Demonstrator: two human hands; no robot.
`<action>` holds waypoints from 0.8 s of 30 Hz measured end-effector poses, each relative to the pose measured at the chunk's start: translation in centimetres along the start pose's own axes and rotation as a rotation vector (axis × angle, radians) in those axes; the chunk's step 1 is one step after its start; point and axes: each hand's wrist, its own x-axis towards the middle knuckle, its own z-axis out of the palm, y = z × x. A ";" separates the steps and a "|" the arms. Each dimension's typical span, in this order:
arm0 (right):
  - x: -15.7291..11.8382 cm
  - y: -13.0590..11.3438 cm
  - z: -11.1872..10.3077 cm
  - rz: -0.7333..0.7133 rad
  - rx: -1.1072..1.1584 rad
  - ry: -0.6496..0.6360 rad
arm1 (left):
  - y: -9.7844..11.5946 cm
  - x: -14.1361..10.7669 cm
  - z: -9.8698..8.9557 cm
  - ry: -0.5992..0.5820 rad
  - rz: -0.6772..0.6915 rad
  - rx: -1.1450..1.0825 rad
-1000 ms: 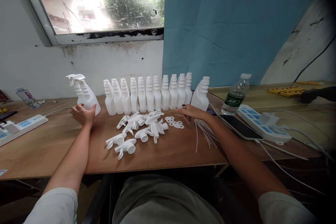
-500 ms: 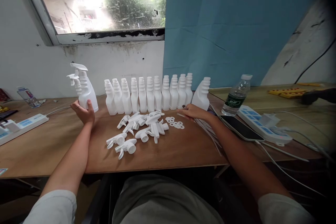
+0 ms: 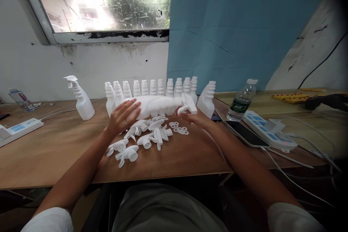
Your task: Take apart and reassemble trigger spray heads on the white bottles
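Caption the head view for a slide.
A white spray bottle held sideways before upright bottles, left hand at one end, right hand by the trigger; loose spray heads on the table.

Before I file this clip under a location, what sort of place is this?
Likely a small workshop, though I can't be sure: a row of white bottles, loose spray heads and white rings share a wooden table.
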 end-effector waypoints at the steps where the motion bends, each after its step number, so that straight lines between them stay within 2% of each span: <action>1: -0.2 -0.1 0.6 -0.028 0.010 0.028 | 0.8 0.5 0.2 -0.017 0.017 -0.039; 5: -0.5 -0.6 2.1 -0.157 0.174 0.151 | 2.8 1.8 0.6 -0.102 -0.076 -0.169; 10: 0.1 -1.6 2.8 -0.302 0.334 0.252 | 3.6 2.7 0.6 -0.081 -0.223 -0.269; 12: 0.4 -2.2 2.9 -0.343 0.373 0.304 | 3.8 3.1 0.3 -0.056 -0.314 -0.345; 14: 0.4 -2.9 2.9 -0.351 0.390 0.327 | 3.9 3.6 -0.2 -0.063 -0.475 -0.456; 16: 0.1 -3.7 2.8 -0.333 0.380 0.291 | 3.8 4.1 -0.8 -0.118 -0.684 -0.617; 19: -0.3 -4.8 2.8 -0.315 0.341 0.165 | 3.4 4.4 -1.5 -0.224 -0.946 -0.960; 22: -0.1 -5.4 3.0 -0.312 0.337 0.074 | 3.2 4.4 -1.6 -0.244 -1.089 -1.215; 24: 0.4 -5.3 3.3 -0.316 0.368 0.092 | 3.2 4.4 -1.4 -0.239 -1.141 -1.279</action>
